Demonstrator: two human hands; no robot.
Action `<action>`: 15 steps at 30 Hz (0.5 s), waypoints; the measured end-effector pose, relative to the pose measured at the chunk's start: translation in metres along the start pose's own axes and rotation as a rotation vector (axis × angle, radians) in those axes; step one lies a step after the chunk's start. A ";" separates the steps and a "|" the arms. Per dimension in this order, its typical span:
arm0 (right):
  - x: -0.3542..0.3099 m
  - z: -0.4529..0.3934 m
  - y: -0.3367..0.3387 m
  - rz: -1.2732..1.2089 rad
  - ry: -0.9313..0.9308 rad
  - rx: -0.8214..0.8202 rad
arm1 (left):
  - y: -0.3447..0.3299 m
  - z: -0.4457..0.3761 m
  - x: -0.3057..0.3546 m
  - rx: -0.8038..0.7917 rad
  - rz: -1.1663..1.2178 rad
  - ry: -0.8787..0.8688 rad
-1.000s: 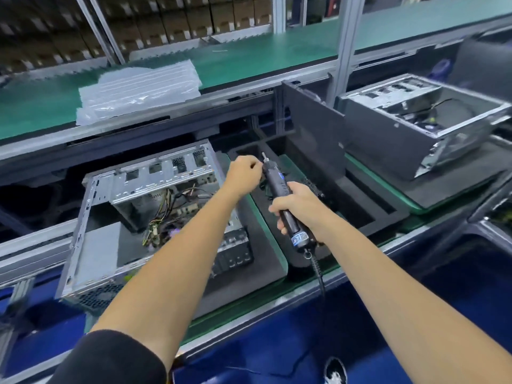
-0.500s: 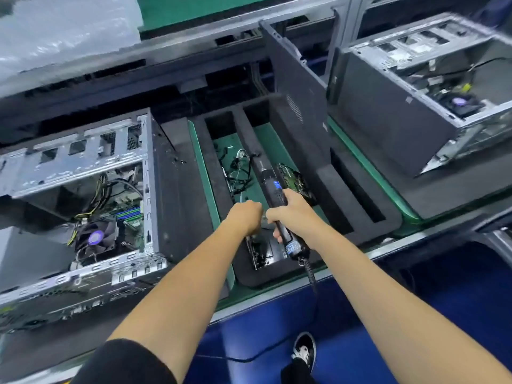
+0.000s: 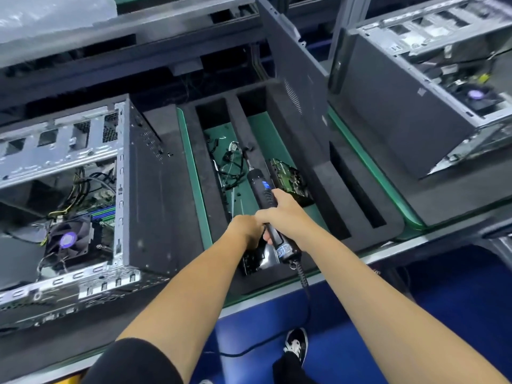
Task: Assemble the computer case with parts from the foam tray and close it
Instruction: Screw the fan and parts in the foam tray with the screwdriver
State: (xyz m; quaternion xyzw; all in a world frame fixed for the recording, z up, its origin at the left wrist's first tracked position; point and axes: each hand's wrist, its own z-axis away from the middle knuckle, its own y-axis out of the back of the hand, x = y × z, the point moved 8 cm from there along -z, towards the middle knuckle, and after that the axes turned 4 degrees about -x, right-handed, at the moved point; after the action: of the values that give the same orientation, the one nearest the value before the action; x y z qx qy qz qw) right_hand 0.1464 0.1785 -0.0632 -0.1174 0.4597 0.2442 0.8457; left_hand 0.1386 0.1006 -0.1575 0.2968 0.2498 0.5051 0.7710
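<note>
The open computer case lies at the left, with its fan and cables showing. To its right is the black foam tray. In it are a bundle of cables, a green circuit board and a part in a shiny bag at the near end. My right hand grips a black electric screwdriver, tip pointing away over the tray. My left hand reaches down onto the bagged part, its fingers curled and hidden.
A dark side panel stands upright in the tray's back right slot. A second open case sits on foam at the right. The screwdriver's cord hangs over the bench edge toward the blue floor and my shoe.
Both hands have drawn back from the case's right edge to the near end of the tray. My left hand has dropped onto the bagged part. The right hand still holds the screwdriver.
</note>
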 end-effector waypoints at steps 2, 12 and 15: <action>0.002 -0.001 0.002 0.005 -0.007 0.008 | 0.002 0.001 -0.004 -0.027 0.089 0.020; -0.001 0.006 0.003 0.003 0.002 0.004 | 0.023 0.014 -0.018 0.049 0.389 0.067; 0.000 0.011 0.003 -0.010 0.001 0.007 | 0.018 0.013 -0.018 0.027 0.386 0.062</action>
State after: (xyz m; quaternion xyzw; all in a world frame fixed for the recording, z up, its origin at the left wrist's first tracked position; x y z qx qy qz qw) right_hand 0.1527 0.1855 -0.0572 -0.1171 0.4603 0.2384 0.8471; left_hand 0.1299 0.0866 -0.1343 0.3335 0.2187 0.6490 0.6478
